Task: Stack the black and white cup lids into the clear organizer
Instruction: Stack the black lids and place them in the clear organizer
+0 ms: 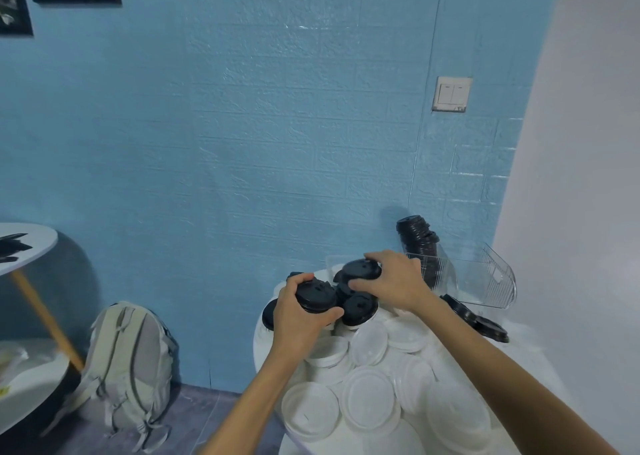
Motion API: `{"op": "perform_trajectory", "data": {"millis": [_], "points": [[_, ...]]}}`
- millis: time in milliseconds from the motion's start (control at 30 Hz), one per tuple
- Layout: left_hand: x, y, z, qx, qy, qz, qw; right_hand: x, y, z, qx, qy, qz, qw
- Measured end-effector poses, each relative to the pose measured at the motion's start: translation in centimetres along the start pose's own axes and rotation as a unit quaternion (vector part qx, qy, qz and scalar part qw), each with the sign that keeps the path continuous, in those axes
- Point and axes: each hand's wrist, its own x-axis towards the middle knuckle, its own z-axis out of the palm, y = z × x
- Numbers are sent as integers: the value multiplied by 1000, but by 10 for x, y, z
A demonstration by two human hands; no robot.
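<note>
Tabletop (266, 350), both hands curled around black lids (317, 297).

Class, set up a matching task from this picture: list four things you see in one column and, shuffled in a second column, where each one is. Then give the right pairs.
Things
1. backpack
2. light switch
3. white lids
4. clear organizer

Places
A. on the blue wall
B. heaped on the table, nearest the camera
C. on the floor at the left
D. at the table's far right, holding a stack of black lids

Pairs: 1-C, 2-A, 3-B, 4-D
</note>
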Motion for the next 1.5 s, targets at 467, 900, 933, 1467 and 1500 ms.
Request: {"op": "perform_trajectory", "data": {"millis": [467,900,933,1467,1500], "points": [[-9,16,7,-57,-38,4,998,-19,-37,14,254,-149,-30,955],[-5,8,-4,-36,1,-12,999,3,-2,7,10,-103,-7,995],[-4,8,-5,-36,1,-14,999,5,2,8,-70,-131,-17,989],[-7,4,-3,-49,-15,-12,999,15,2,9,-86,-78,0,993],[-6,3,-2,-51,-15,-11,999,15,-2,1,-43,-61,4,997]]}}
